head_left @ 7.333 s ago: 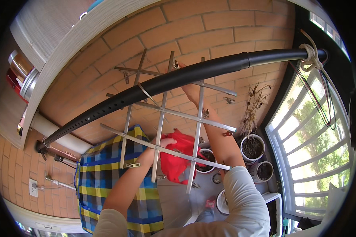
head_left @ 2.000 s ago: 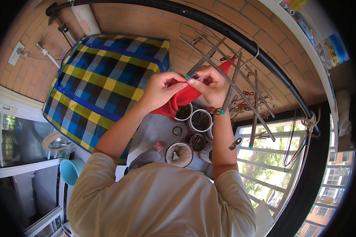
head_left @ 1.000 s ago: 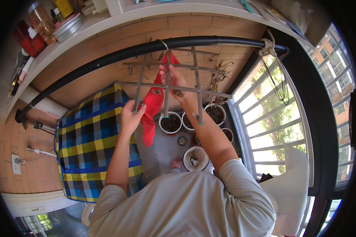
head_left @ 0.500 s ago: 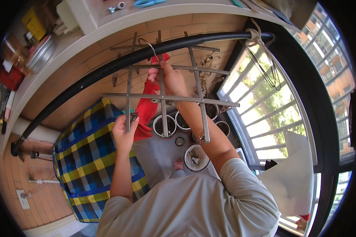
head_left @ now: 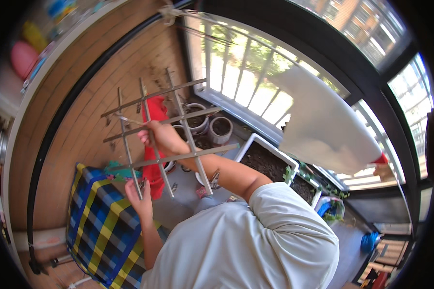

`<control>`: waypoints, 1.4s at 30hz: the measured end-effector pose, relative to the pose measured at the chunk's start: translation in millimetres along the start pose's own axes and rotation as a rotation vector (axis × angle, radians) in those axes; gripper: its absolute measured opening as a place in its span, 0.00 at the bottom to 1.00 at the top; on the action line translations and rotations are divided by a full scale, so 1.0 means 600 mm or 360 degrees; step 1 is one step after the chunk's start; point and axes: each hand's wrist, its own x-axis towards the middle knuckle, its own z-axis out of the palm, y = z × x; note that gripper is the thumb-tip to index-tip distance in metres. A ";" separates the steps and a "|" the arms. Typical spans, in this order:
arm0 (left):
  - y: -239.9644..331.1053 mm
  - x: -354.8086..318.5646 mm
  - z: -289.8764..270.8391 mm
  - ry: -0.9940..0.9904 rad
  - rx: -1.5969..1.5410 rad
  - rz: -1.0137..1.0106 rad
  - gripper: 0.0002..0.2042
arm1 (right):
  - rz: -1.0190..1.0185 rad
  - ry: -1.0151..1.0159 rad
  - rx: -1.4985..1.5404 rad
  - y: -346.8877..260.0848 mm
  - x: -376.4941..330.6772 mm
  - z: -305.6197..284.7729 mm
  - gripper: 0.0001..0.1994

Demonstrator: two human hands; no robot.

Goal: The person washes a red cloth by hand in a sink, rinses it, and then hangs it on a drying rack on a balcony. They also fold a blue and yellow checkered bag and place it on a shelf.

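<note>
You have a silver lattice rack of flat metal bars (head_left: 195,154) held up in front of you, and a crumpled bright-red fabric cloth (head_left: 153,174) hangs beneath its left half. To the lower left stands a blue, yellow and black checked bag (head_left: 103,212).

Your right hand (head_left: 161,136) has its fingers curled in at the rack's middle, just beside the curved silver wire hook (head_left: 130,119); blur hides whether they close on the hook's base or on the bar. Your left hand (head_left: 141,196) pinches, thumb against fingers, at the near end of the leftmost bar, by a small metal clip (head_left: 142,183).

Expect the rack to feel light yet stiff, smooth, and quick to swing; its middle under the hook should balance best. The cloth looks soft, limp and hard to harm, so you'd best take it by an edge.

Three of the bars run from the far side toward your body, the other three across them. The hook points to your left. The cloth's long axis roughly follows the bars, its lower end just beside your left hand.
</note>
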 end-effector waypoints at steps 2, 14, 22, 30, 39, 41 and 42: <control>0.002 -0.054 0.028 -0.0008 -0.0013 -0.0020 0.18 | -0.0009 -0.0013 0.0029 0.000 -0.046 -0.029 0.10; 0.098 -0.251 0.074 -0.1099 0.0326 -0.0154 0.21 | -0.0083 0.0407 0.0390 0.041 -0.349 -0.174 0.11; 0.095 -0.340 0.092 -0.1815 0.0502 -0.0094 0.23 | -0.0264 0.0735 0.0526 0.094 -0.534 -0.254 0.11; 0.092 -0.303 0.099 -0.2055 0.0837 -0.0069 0.10 | -0.0523 0.0904 0.0490 0.110 -0.646 -0.303 0.11; 0.151 -0.269 0.126 -0.1206 0.0319 -0.0051 0.05 | -0.0404 0.0737 0.0647 0.064 -0.606 -0.274 0.10; 0.190 -0.250 0.137 -0.1201 0.0291 -0.0030 0.04 | -0.0414 0.0714 0.0663 0.059 -0.561 -0.273 0.09; 0.209 -0.239 0.140 -0.1202 0.0282 -0.0025 0.04 | -0.0419 0.0682 0.0692 0.057 -0.540 -0.269 0.09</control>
